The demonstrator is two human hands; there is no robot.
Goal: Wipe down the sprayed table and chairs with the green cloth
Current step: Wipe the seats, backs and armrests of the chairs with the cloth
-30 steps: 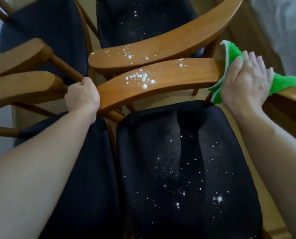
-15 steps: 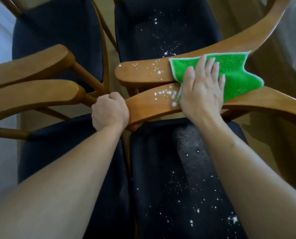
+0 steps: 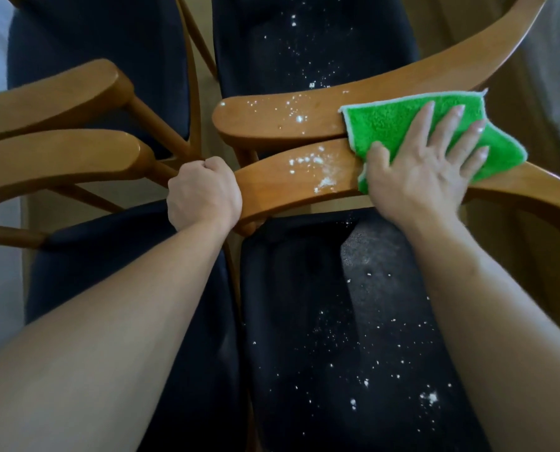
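Note:
The green cloth point(image 3: 399, 122) lies spread over two curved wooden chair backs that meet side by side. My right hand point(image 3: 425, 168) presses flat on the cloth with fingers straight and spread. The near chair back point(image 3: 291, 187) carries a smeared patch of white spray foam just left of the cloth. The far chair back point(image 3: 272, 119) has scattered white droplets. My left hand point(image 3: 203, 194) grips the left end of the near chair back in a fist. The dark seat point(image 3: 353, 337) below is speckled with white spray.
Two more wooden chair backs point(image 3: 60, 151) sit at the left over a dark seat point(image 3: 92, 44). Another speckled dark seat point(image 3: 308, 44) lies beyond the far back. Pale floor shows at the far left, a light curtain at the far right.
My right hand slid the cloth left across the chair backs from the right end, then back a little to the right, smearing the foam on the near back. My left hand kept its grip.

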